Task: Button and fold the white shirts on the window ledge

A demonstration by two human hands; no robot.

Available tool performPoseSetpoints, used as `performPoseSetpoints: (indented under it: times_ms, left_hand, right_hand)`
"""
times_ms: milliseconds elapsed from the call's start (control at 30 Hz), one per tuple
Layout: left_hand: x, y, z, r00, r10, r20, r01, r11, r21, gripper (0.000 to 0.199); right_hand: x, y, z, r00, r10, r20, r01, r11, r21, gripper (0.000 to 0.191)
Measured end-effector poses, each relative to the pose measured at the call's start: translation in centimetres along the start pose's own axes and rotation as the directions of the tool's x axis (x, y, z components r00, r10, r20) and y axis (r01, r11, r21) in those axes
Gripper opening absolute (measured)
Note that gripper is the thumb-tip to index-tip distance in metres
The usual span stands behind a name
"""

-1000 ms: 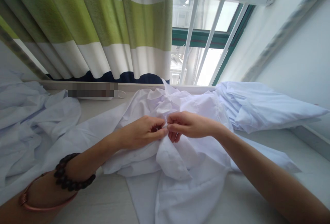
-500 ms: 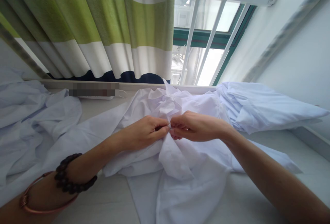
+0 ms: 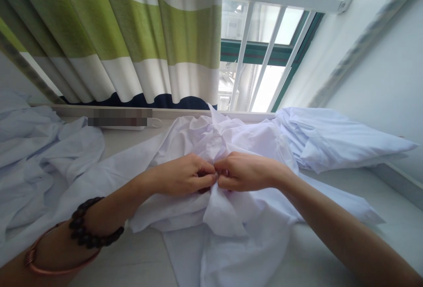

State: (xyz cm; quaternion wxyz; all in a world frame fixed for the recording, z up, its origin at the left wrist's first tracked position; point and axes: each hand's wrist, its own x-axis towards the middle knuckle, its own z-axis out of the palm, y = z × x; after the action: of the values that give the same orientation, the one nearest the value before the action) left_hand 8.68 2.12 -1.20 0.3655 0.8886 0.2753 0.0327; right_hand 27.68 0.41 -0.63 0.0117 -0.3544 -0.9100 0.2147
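A white collared garment (image 3: 228,221), perhaps a coat or a shirt, lies crumpled across the pale surface before me. At its front, below the collar, my left hand (image 3: 181,174) pinches the cloth between thumb and fingers. Right beside it, fingertips touching or nearly so, my right hand (image 3: 247,172) is closed in a pinch on the same edge. Any button between the fingertips is too small and covered to make out. A sleeve stretches out on each side.
Another white cloth heap (image 3: 39,159) lies at the left, and a folded white cloth (image 3: 340,137) at the right. Behind are a long blurred-out box (image 3: 119,119), a green-and-white curtain (image 3: 132,35) and white window bars (image 3: 274,35). A wall rises on the right.
Both hands still pinch the garment's front. The right hand's fingers have shifted slightly left and curled closer to the left hand's fingertips. The view has tilted a little.
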Motion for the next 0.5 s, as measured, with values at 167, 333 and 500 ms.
performPoseSetpoints:
  times_ms: [167, 333, 500]
  left_hand:
    - [-1.4, -0.1, -2.6, 0.959, 0.045, 0.279, -0.004, 0.989, -0.146, 0.027]
    - [0.3, -4.0, -3.4, 0.891, -0.049, -0.451, 0.025, 0.998, -0.058, 0.044]
    - [2.3, -6.3, -1.3, 0.949, 0.017, -0.314, 0.066, 0.966, 0.251, 0.044]
  right_hand:
    - [-1.2, 1.2, -1.9, 0.999, -0.044, 0.010, 0.040, 0.963, 0.266, 0.022]
    - [-0.1, 6.8, -1.1, 0.717, 0.254, -0.649, -0.241, 0.964, 0.111, 0.028]
    - [-0.3, 9.4, -0.4, 0.894, 0.354, -0.276, -0.379, 0.924, -0.043, 0.021]
